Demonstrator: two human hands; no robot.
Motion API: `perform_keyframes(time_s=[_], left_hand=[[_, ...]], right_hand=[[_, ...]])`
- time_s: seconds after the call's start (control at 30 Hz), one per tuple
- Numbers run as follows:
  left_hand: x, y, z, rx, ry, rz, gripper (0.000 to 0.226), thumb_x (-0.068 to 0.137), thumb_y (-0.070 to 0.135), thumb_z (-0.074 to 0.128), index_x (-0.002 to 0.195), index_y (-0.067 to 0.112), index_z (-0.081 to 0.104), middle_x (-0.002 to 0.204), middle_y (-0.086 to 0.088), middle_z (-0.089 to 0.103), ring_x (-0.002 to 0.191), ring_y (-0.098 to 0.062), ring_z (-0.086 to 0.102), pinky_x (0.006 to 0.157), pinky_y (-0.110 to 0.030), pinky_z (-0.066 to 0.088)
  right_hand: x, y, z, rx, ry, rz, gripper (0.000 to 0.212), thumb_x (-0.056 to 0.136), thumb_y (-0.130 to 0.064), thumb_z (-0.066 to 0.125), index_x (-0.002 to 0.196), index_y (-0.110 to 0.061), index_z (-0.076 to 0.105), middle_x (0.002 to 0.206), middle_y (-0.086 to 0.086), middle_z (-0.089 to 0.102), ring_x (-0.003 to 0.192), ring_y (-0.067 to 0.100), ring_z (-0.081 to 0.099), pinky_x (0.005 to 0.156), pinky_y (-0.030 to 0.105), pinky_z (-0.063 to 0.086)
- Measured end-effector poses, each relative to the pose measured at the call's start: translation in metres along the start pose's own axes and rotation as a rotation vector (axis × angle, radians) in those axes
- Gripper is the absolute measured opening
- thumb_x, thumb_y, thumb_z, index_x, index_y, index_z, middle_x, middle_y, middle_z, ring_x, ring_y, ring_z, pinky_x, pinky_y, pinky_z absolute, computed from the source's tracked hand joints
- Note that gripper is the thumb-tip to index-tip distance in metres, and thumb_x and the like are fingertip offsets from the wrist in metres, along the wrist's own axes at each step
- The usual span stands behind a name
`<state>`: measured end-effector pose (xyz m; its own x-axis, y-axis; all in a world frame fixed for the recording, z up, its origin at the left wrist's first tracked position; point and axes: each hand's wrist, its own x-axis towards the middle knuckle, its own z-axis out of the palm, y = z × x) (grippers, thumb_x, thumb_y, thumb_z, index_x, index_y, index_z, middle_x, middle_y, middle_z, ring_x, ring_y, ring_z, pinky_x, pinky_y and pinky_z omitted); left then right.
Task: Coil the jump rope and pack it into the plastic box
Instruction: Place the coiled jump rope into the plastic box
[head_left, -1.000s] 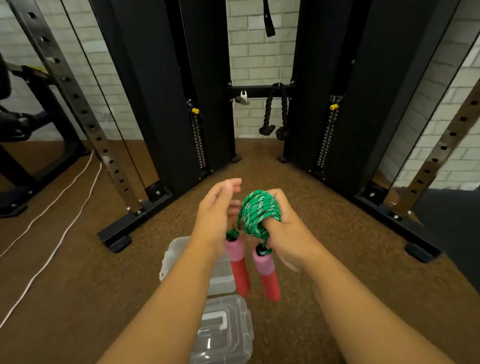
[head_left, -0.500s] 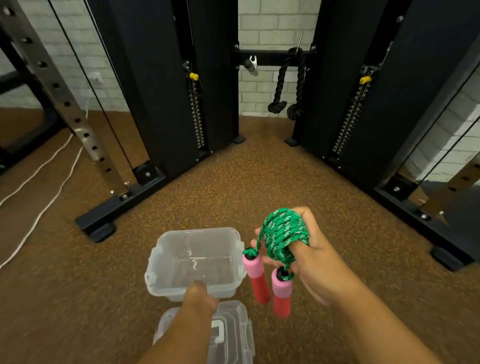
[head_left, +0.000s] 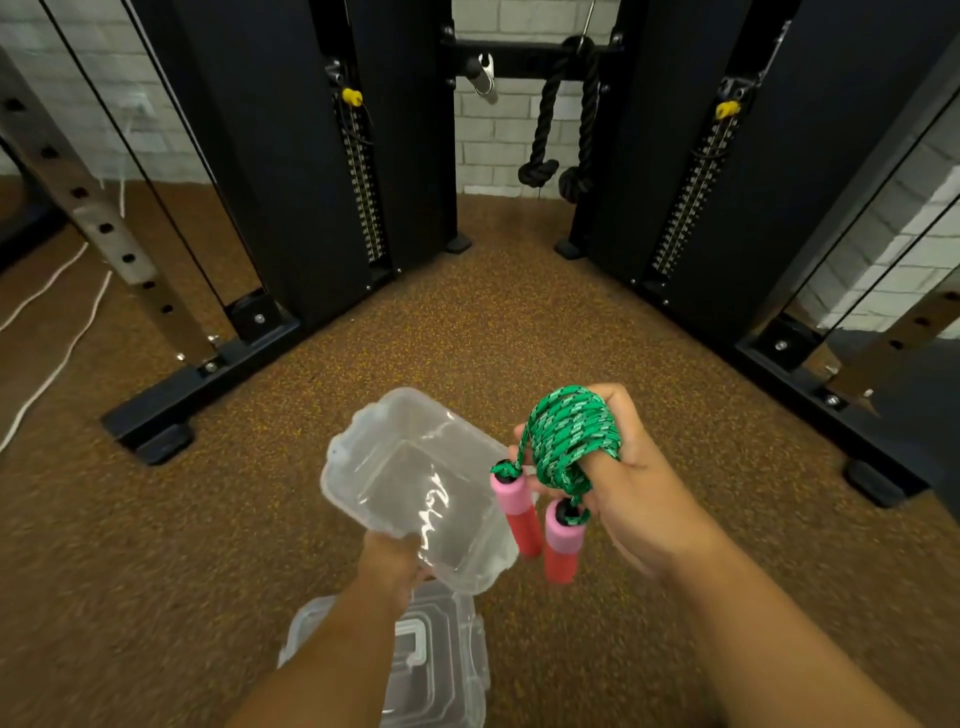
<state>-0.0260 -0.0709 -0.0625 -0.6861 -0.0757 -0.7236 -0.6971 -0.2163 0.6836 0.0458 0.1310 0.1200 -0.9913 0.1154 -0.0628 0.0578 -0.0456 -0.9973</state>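
Head view: my left hand gripped the clear plastic box; my right hand clutched the coiled green jump rope, ready, I judged, for lowering in.

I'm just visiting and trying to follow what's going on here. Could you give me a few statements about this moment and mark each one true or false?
1. The green rope is wound around the fingers of the right hand. True.
2. The pink handles already lie inside the plastic box. False: they hang below the right hand, beside the box.
3. The left hand grips the clear plastic box at its near edge, tilted off the floor. True.
4. The lid is snapped onto the box. False: it lies on the floor below the box.
5. The box holds a second rope. False: it looks empty.
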Motion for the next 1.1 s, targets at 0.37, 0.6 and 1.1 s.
perform_keyframes(time_s=[0.37, 0.6, 1.1], left_hand=[[-0.013, -0.027, 0.034, 0.789, -0.369, 0.055, 0.02, 0.084, 0.006, 0.058, 0.101, 0.014, 0.064, 0.085, -0.012, 0.07, 0.073, -0.027, 0.07, 0.064, -0.044, 0.061], [-0.026, -0.027, 0.035, 1.105, -0.469, 0.029, 0.071, 0.083, 0.012, 0.074, 0.142, 0.016, 0.035, 0.121, -0.008, 0.054, 0.092, -0.022, 0.061, 0.08, -0.037, 0.057], [-0.062, -0.068, 0.068, 0.838, -0.575, 0.115, 0.054, 0.089, 0.01, 0.055, 0.134, 0.027, 0.03, 0.117, -0.018, 0.06, 0.099, -0.027, 0.061, 0.09, -0.048, 0.051]], right_hand=[[-0.008, 0.02, -0.012, -0.055, 0.035, 0.004, 0.032, 0.081, -0.003, 0.044, 0.098, -0.028, 0.054, 0.104, 0.021, 0.065, 0.106, 0.045, 0.059, 0.089, 0.064, 0.046], [-0.023, 0.049, -0.025, 0.003, -0.09, 0.205, 0.028, 0.087, 0.0, 0.045, 0.095, -0.025, 0.056, 0.11, 0.035, 0.059, 0.108, 0.054, 0.054, 0.093, 0.068, 0.043], [0.003, 0.145, -0.037, 0.142, 0.12, 0.585, 0.029, 0.098, -0.001, 0.035, 0.102, -0.026, 0.049, 0.092, 0.017, 0.07, 0.067, 0.031, 0.071, 0.064, 0.043, 0.049]])
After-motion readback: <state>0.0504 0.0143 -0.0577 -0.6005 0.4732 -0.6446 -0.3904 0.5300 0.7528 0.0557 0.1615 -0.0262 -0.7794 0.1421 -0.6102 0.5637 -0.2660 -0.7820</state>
